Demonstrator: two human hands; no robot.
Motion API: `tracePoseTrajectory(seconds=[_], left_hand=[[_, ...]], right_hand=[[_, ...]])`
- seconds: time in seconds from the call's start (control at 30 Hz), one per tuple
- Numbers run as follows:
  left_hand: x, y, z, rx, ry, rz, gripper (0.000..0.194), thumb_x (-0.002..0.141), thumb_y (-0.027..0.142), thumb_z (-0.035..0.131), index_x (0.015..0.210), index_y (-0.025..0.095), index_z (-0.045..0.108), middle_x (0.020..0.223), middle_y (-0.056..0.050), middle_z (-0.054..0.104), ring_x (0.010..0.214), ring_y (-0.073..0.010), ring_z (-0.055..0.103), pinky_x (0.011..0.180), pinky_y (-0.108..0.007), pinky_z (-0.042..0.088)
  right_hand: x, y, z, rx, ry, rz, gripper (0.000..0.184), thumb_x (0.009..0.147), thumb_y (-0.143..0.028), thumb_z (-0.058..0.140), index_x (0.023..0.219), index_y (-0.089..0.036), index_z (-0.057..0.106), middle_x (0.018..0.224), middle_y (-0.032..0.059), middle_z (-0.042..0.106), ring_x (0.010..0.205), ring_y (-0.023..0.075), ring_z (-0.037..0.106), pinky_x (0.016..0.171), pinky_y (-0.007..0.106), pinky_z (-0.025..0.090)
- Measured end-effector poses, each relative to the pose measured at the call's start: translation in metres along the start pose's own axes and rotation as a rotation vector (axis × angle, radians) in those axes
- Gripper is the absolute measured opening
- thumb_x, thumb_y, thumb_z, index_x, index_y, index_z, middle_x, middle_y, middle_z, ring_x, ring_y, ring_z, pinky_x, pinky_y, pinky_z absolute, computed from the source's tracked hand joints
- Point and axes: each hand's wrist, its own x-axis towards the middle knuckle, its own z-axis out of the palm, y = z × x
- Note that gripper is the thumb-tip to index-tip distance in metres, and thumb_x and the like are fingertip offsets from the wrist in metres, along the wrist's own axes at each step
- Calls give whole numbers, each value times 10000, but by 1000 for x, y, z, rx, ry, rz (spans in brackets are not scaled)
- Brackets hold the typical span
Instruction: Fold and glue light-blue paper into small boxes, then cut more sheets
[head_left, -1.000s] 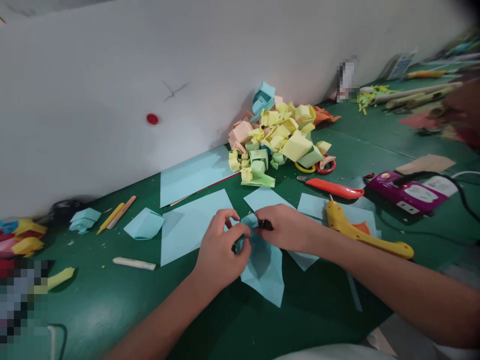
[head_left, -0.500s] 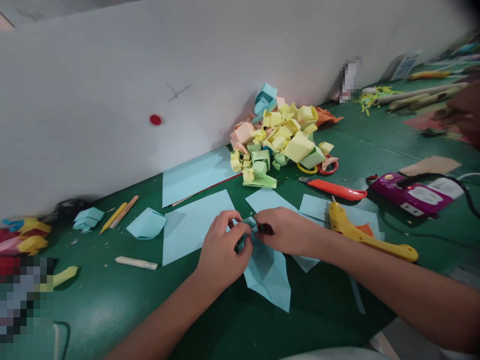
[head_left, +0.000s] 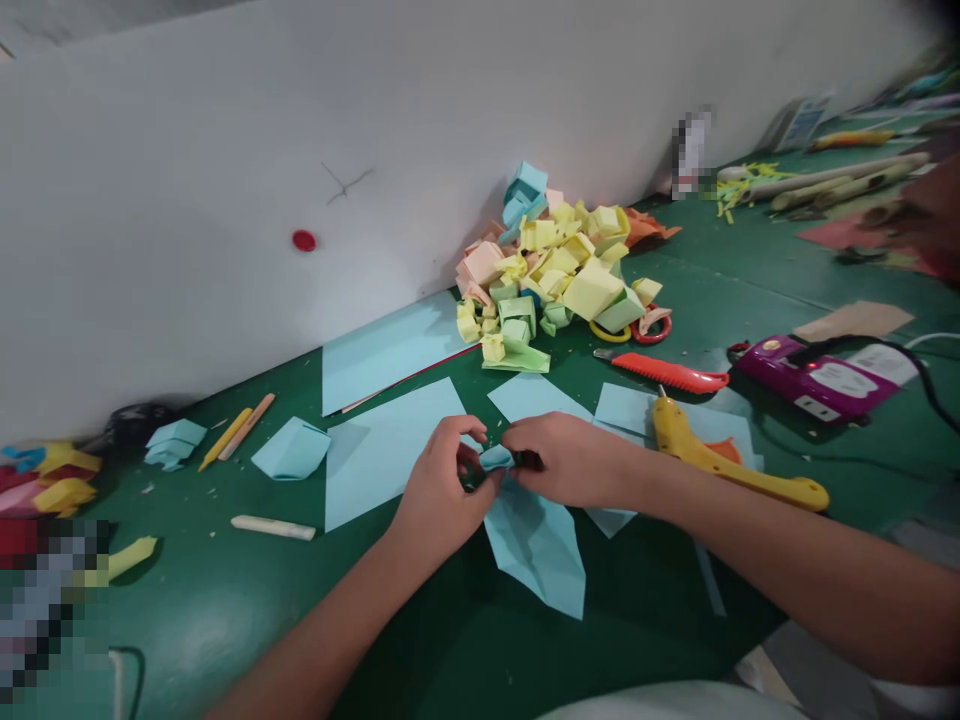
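Observation:
My left hand [head_left: 450, 475] and my right hand [head_left: 551, 455] meet near the middle of the green table, both closed on a small folded piece of light blue paper [head_left: 496, 458]. My left thumb presses its lower edge while the left index finger arches above it. The right fingertips pinch its right end. Just below the hands, a creased light blue sheet [head_left: 540, 550] hangs or lies; whether it joins the folded piece is hidden by my fingers. Flat blue paper [head_left: 382, 450] lies to the left of my hands, partly behind the left one.
Folded paper shapes [head_left: 555, 270] are heaped against the wall. To the right lie a red cutter knife [head_left: 667, 372], a yellow glue gun [head_left: 735, 460] and a purple power strip [head_left: 814, 378] with a cable. Pencils [head_left: 236, 428] and a folded blue shape [head_left: 291, 449] are on the left.
My left fingers have opened slightly around the folded blue piece, so more of it shows between the hands. The right hand has barely moved, and the view has shifted a little.

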Motion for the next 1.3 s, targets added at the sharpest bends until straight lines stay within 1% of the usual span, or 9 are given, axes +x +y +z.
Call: tracePoseTrajectory(seconds=[0.13,0.37,0.47,0.57,0.7,0.8,0.93,1.1,1.3], left_hand=[[4,4,-4,21,-164,-60,169,797,179,671,911,246,567,771,52,579,649,-126,551,588,-226,434],[4,8,-3,114,-233,-109,143,803,212,670,920,245,594,765,51,591,654,-146,554,570,-246,378],[4,11,-6,111,-260,-95,128,804,234,681,904,247,601,734,56,570,641,-145,544,560,-248,365],[4,13,-12,104,-285,-80,111,832,262,656,790,235,557,684,59,551,620,-139,530,561,-247,359],[3,14,-12,292,-258,-92,331,848,294,637,625,221,404,590,44,509,556,-145,482,524,-268,278],[1,15,-9,445,-202,-77,377,854,303,642,614,223,363,594,28,514,552,-157,477,529,-278,257],[0,17,-9,502,-193,-50,310,853,257,652,639,219,431,652,16,581,607,-172,542,555,-281,278],[1,18,-17,369,-267,-102,176,860,266,655,703,228,587,703,16,671,659,-183,622,568,-269,345],[2,15,-17,424,-229,-117,178,819,191,673,664,224,592,654,24,648,628,-174,600,563,-268,323]], right_hand=[[-1,-1,-1,4,-20,-12,173,772,-153,579,685,-218,445,689,-16,518,652,146,445,577,272,265],[-1,-3,-1,139,-18,41,133,798,-153,601,693,-205,539,677,-27,558,652,139,489,592,260,292],[-2,-4,-2,110,-1,57,187,772,-119,590,641,-206,490,643,-37,519,627,129,442,585,261,274],[-2,-5,-2,84,-2,69,232,737,-105,585,607,-212,425,608,-48,467,606,125,396,568,272,239],[-2,-5,0,82,4,61,251,732,-130,598,623,-219,391,628,-46,469,612,128,404,568,278,241],[-2,-4,2,111,23,54,218,739,-160,628,678,-222,427,688,-39,521,630,132,441,571,270,268],[-3,-2,4,141,29,100,137,769,-168,643,747,-213,516,722,-25,595,651,139,502,571,266,279],[-3,-2,7,126,52,132,92,786,-142,619,738,-208,575,695,-22,608,641,139,511,577,261,294],[-3,-7,7,124,17,143,60,807,-155,619,798,-215,617,747,-8,672,686,156,578,580,268,277]])
